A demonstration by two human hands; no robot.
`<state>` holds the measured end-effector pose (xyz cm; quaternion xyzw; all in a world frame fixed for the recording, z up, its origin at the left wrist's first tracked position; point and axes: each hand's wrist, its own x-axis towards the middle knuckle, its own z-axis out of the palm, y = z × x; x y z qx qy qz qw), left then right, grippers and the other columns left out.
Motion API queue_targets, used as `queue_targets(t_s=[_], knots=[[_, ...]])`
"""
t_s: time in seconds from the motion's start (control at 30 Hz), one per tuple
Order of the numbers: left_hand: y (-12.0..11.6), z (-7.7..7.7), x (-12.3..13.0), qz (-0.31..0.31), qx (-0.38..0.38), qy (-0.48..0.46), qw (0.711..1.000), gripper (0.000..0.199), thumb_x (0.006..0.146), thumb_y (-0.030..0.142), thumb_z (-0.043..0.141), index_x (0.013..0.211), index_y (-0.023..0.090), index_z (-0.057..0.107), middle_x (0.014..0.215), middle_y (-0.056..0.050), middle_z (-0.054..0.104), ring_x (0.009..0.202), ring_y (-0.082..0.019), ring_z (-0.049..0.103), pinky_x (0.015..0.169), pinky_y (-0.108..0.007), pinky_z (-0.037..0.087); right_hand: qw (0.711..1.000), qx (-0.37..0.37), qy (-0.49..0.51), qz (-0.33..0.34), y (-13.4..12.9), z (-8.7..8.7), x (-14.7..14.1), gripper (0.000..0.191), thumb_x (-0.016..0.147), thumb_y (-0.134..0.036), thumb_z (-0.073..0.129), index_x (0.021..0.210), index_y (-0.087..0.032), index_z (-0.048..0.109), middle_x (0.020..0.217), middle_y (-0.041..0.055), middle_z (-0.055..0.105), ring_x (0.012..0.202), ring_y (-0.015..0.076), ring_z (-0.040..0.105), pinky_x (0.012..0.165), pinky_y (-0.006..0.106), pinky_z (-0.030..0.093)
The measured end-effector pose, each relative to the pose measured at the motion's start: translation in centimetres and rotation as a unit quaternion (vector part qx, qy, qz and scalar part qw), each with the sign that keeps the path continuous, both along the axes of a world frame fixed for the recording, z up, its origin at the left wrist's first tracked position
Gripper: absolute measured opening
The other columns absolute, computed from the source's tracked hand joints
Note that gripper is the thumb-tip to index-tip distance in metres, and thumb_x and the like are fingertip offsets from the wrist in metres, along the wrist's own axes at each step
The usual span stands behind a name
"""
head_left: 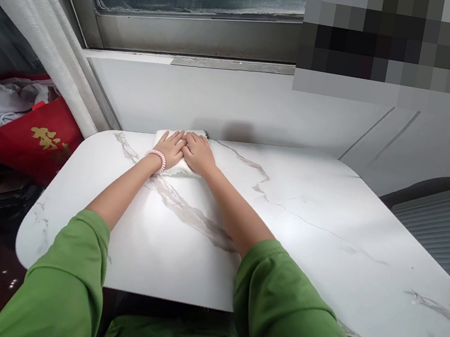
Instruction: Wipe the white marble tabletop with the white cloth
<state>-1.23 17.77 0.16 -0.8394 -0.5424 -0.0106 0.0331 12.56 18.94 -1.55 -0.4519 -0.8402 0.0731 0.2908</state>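
Two bare hands on one off-white, soft-looking, rectangular cloth, which lies at the far edge of the white, brown-veined, round-cornered table point(309, 205), just beside the pale wall panel point(219, 98).

Left hand point(171, 151), with a pink-and-white coiled band point(163, 162) at the wrist: grip laid flat on the cloth point(180, 168), fingers a bit spread. Right hand point(200, 156): grip flat too, fingers closer together, tips meeting the left's. No pinch visible on either; palm pressure can't be read.

Handling, my read: light, limp, not fragile. Looks folded, layer count unclear. Table looks smooth, so cloth should slide under flat palms; uneven push would likely ruck it or shear the layers. To lift, take the near edge or a side edge, all layers between thumb and fingers. Far edge is tight to the wall, poor finger room.
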Motion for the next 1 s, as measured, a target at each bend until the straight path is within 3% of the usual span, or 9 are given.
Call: queue_targets(t_s=[0.23,0.43,0.57,0.73,0.87,1.0], knots=[[-5.7,-0.1,1.1,0.017,0.02,-0.01,1.0,0.053,0.094,0.023,0.029,0.145,0.01,0.031,0.153,-0.015,0.026,0.142,-0.025,0.022,0.116,-0.047,0.01,0.999,0.002,-0.007,0.045,-4.4,0.1,1.2,0.038,0.084,-0.019,0.033,0.115,-0.012,0.055,0.124,0.0149,0.058,0.119,0.0256,0.048,0.106,0.042,0.03],[-12.1,-0.1,0.9,-0.015,0.023,-0.019,0.999,0.051,0.094,0.025,0.032,0.142,0.009,0.036,0.153,-0.017,0.027,0.142,-0.027,0.022,0.116,-0.049,0.011,0.999,-0.02,0.015,0.042,-11.3,0.3,1.5,0.041,0.086,-0.02,0.033,0.12,-0.01,0.053,0.132,0.0165,0.053,0.129,0.0261,0.041,0.112,0.045,0.023],[-18.5,0.1,0.2,-0.054,0.031,-0.038,0.997,0.05,0.095,0.026,0.031,0.142,0.009,0.038,0.152,-0.018,0.027,0.142,-0.029,0.021,0.116,-0.052,0.012,0.986,-0.104,0.119,0.053,-17.6,0.6,1.8,0.041,0.08,-0.018,0.039,0.116,-0.014,0.056,0.132,0.013,0.054,0.13,0.0235,0.041,0.115,0.046,0.018],[-25.2,0.7,-0.6,-0.072,0.03,-0.069,0.995,0.051,0.097,0.026,0.029,0.145,0.011,0.032,0.153,-0.016,0.027,0.143,-0.028,0.016,0.115,-0.054,0.014,0.931,-0.233,0.267,0.089,-23.3,1.2,2.0,0.052,0.068,-0.013,0.041,0.117,-0.024,0.057,0.133,0.0034,0.056,0.135,0.0202,0.037,0.117,0.05,0.008],[-26.9,0.7,-1.2,-0.053,0.025,-0.08,0.995,0.049,0.097,0.028,0.03,0.144,0.014,0.034,0.153,-0.015,0.028,0.143,-0.027,0.016,0.115,-0.053,0.017,0.917,-0.28,0.261,0.11,-24.2,1.5,1.8,0.06,0.069,-0.012,0.041,0.126,-0.026,0.052,0.141,0.0027,0.049,0.14,0.0192,0.029,0.117,0.051,0.006],[-26.5,0.8,-1.2,0.018,0.029,-0.066,0.997,0.053,0.095,0.031,0.034,0.144,0.011,0.032,0.155,-0.018,0.018,0.144,-0.029,0.012,0.114,-0.054,0.017,0.94,-0.258,0.173,0.143,-23.1,1.2,1.4,0.06,0.077,-0.017,0.041,0.137,-0.023,0.043,0.149,0.005,0.038,0.143,0.0189,0.021,0.118,0.05,0.007]])
